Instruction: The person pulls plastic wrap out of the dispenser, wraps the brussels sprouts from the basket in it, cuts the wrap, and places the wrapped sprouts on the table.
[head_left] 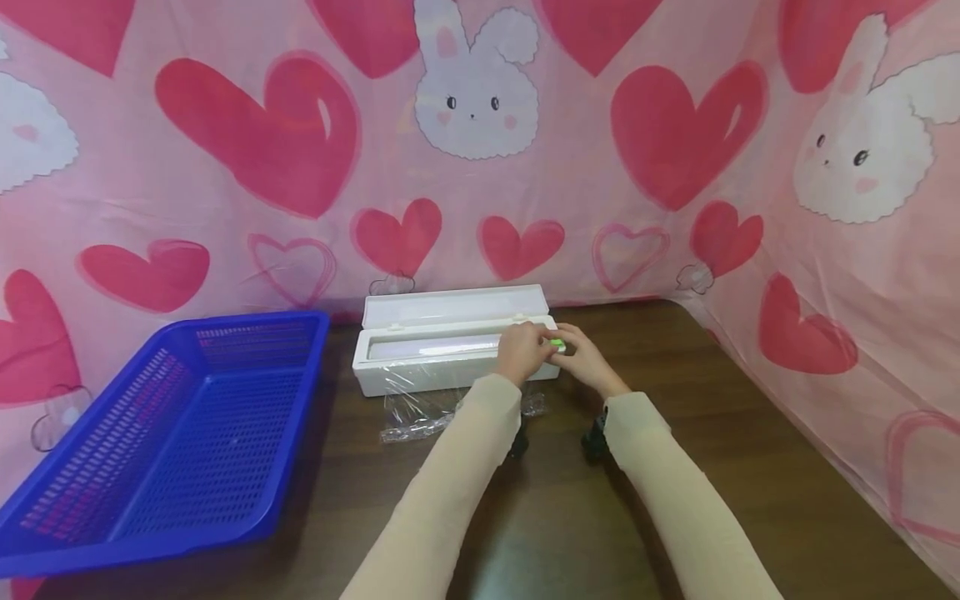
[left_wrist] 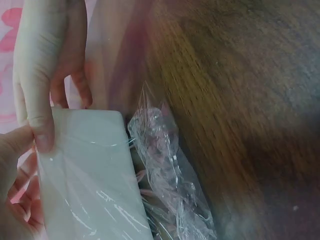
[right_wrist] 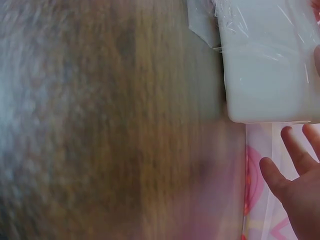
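Note:
A white plastic-wrap dispenser [head_left: 450, 375] stands on the table with its lid [head_left: 456, 307] raised, a pale roll [head_left: 435, 346] inside. Clear plastic wrap [left_wrist: 167, 175] drapes down its front and bunches at the foot. At the right end sits a small green slide cutter [head_left: 557, 342]. Around it curve the right hand's [head_left: 585, 360] thumb and index finger, the thumb on the box front; its other fingers spread beyond the box end. My left hand [head_left: 521, 352] reaches over the front, curled fingertips meeting the right hand beside the cutter; I cannot tell what they pinch.
A large blue plastic basket [head_left: 288, 433] occupies the left side of the brown wooden table [head_left: 750, 467]. Pink cloth [head_left: 570, 183] with hearts and rabbits hangs close behind the dispenser and along the right edge.

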